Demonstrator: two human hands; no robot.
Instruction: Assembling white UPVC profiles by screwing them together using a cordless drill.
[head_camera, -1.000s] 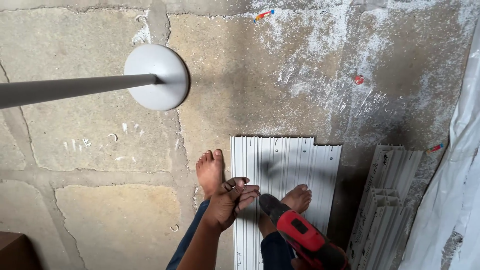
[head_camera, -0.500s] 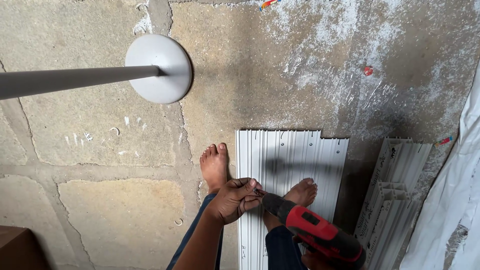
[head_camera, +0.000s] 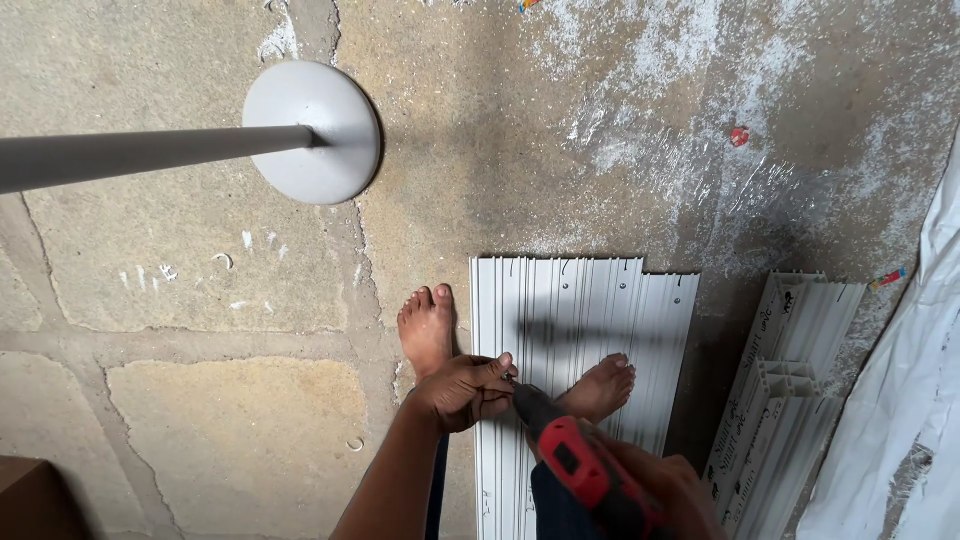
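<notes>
From the head view, looking straight down, my left forearm comes up from the bottom edge and my left hand (head_camera: 465, 392) is curled, fingertips pinched together at the tip of the drill (head_camera: 575, 468). The grip is closed there on something at the chuck too small to make out. My right hand (head_camera: 665, 490) sits low at the bottom edge, wrapped around the drill's handle, its grip closed on the tool.

The drill is red and black. Its long axis runs on a diagonal, from my right hand at the lower right up to the dark nose at the upper left, so it points toward my left fingertips. It hangs above the white ribbed panel (head_camera: 575, 330), which lies flat on the concrete floor (head_camera: 520, 150), its ribs running away from me. My left foot (head_camera: 428, 328) stands on the floor just beside the panel's left edge; my right foot (head_camera: 600, 385) rests on the panel.

To the right lie white hollow profiles (head_camera: 790, 390), stacked at a slant, with small dark printed marks along their sides. Beyond them, white plastic sheeting (head_camera: 900, 420) fills the right edge. At the upper left stands a round grey base (head_camera: 315, 135) with a grey pole (head_camera: 130, 155) reaching toward the left edge. Small red scraps (head_camera: 740, 136) dot the floor.
</notes>
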